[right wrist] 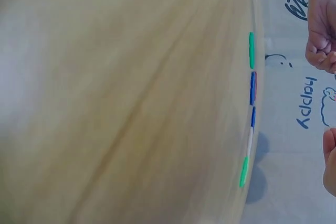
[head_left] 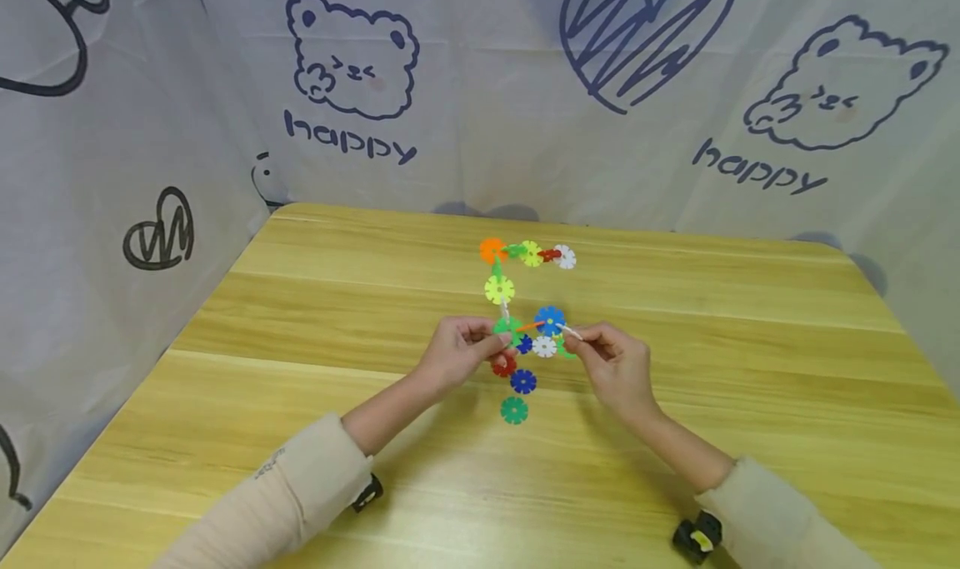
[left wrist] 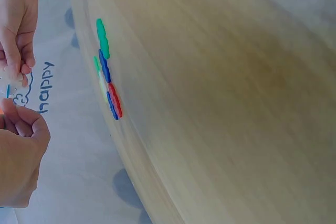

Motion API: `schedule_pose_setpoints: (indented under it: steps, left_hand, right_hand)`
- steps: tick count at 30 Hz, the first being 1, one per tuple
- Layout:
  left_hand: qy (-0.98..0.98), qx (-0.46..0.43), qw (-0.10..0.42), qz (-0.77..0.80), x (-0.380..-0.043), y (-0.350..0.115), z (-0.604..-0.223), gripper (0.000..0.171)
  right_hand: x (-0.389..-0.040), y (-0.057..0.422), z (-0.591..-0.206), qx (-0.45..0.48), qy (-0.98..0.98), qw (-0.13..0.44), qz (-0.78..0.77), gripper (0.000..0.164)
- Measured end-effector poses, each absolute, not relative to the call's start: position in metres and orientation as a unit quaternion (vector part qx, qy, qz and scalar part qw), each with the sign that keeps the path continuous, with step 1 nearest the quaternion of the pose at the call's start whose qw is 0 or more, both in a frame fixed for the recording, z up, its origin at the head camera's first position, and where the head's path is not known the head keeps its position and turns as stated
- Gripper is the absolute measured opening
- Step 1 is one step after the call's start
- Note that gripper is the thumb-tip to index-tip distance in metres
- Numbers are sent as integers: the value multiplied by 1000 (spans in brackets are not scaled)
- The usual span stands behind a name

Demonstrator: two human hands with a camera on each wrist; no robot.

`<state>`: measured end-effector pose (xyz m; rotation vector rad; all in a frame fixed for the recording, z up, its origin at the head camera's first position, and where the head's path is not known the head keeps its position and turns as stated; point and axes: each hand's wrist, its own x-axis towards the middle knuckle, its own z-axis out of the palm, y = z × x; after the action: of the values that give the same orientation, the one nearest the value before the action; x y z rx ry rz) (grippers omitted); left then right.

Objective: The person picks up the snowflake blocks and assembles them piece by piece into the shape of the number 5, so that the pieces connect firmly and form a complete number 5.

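Slotted plastic discs are linked into a bent chain held in both hands. My left hand (head_left: pixel 459 354) pinches a green disc (head_left: pixel 507 330). My right hand (head_left: pixel 618 369) pinches a white disc (head_left: pixel 570 331), seen edge-on beside a blue disc (head_left: pixel 550 321). An orange disc (head_left: pixel 529 326), also edge-on, joins the blue and green ones. From the green disc the chain runs away through a yellow disc (head_left: pixel 499 289) to an orange corner disc (head_left: pixel 493 251), then right to a white end disc (head_left: pixel 566 257). Fingers partly hide the gripped discs.
Below the hands, loose discs lie on the wooden table (head_left: pixel 300 402): red (head_left: pixel 503 366), dark blue (head_left: pixel 523 381), teal (head_left: pixel 514 410), white (head_left: pixel 544 346) and others partly covered. A printed white cloth (head_left: pixel 487 136) hangs behind the table and at both sides.
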<state>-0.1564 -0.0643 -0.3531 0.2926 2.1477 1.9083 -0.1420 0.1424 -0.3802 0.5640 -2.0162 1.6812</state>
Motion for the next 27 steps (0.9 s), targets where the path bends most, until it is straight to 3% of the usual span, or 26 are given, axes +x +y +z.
schedule_pose_setpoints:
  steps: [18, 27]
  left_hand:
    - [731, 134, 138, 654, -153, -58, -356, 20]
    - [788, 122, 166, 580, -156, -76, -343, 32]
  right_hand:
    - [-156, 156, -354, 282, -693, 217, 628, 11]
    - [-155, 165, -352, 272, -709, 204, 618, 11]
